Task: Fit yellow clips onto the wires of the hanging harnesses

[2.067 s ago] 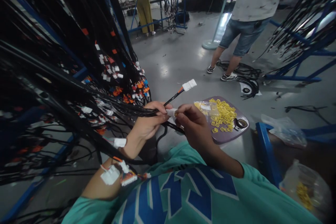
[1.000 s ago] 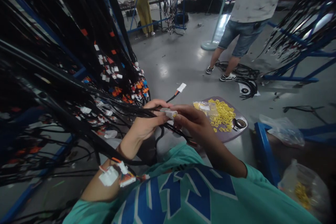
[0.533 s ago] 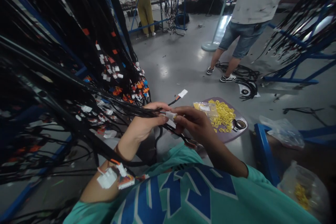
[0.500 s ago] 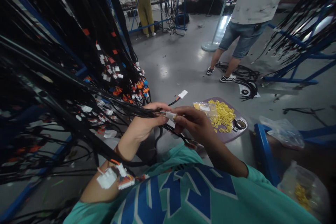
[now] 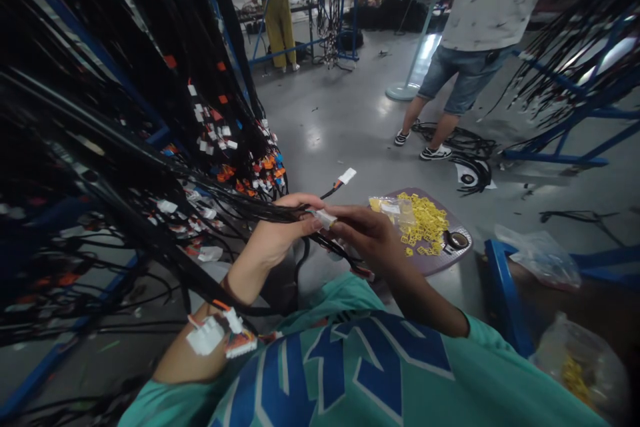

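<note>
My left hand is closed around a bundle of black cables that comes in from the rack on the left. A white connector on thin wires sits between both hands, pinched by the fingers of my right hand. Beyond the hands, another white connector sticks out on a short black cable. More cable ends hang below my right hand. Two white connectors, one broad and one with many wires, lie over my left forearm.
A purple board at the right bears yellow clips, a plastic bag and a black tape roll. Blue frames stand at both sides. One person stands ahead right, another farther back.
The white connector between my hands has tilted slightly, and my right fingers have closed farther over it. The cable ends below my right hand have shifted a little.
</note>
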Demonstrator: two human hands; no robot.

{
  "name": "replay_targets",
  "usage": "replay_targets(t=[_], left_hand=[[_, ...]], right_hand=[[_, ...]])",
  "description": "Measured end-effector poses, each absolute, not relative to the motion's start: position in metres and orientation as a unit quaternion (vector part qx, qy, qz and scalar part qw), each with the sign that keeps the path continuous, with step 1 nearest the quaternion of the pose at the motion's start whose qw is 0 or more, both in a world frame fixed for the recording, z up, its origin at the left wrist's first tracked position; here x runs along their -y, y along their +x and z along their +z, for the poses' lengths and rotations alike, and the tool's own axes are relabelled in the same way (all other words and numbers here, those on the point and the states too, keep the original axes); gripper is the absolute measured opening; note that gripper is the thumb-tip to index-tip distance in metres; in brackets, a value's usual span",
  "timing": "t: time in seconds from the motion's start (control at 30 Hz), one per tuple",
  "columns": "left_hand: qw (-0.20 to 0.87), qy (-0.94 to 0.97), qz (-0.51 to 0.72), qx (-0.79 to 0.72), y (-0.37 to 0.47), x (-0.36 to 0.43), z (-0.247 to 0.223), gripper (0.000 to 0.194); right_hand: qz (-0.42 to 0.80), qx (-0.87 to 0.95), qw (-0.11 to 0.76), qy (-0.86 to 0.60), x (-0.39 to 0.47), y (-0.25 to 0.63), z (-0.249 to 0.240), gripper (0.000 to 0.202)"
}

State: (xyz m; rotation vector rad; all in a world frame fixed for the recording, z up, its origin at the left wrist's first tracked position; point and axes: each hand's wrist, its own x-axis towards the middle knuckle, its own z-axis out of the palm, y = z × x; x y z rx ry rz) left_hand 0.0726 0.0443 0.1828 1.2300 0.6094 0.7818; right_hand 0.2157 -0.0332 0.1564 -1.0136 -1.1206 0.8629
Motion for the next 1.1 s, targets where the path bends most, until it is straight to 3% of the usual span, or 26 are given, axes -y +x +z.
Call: replay_targets(t=[0.47, 0.67, 0.83, 1.1], left_hand=[[0.665, 0.584, 0.358, -0.299, 0.073, -0.044, 0.181, 0.028], [0.678, 0.579, 0.354, -0.284, 0.071, -0.046, 0.18, 0.026], [0.728, 0.582, 0.266, -0.245, 0.054, -0.055, 0.183, 0.053], [0.785, 0.481, 0.359, -0.155, 0.037, -0.072, 0.162, 0.067]], right_hand=[[0.396, 0.397, 0.703, -0.437, 0.03, 0.204, 0.16, 0.014], [0.463, 0.402, 0.69, -0.385, 0.019, 0.214, 0.153, 0.014], [0.504, 0.366, 0.696, -0.356, 0.019, 0.221, 0.152, 0.02], [0.58, 0.377, 0.652, -0.31, 0.028, 0.213, 0.145, 0.023]])
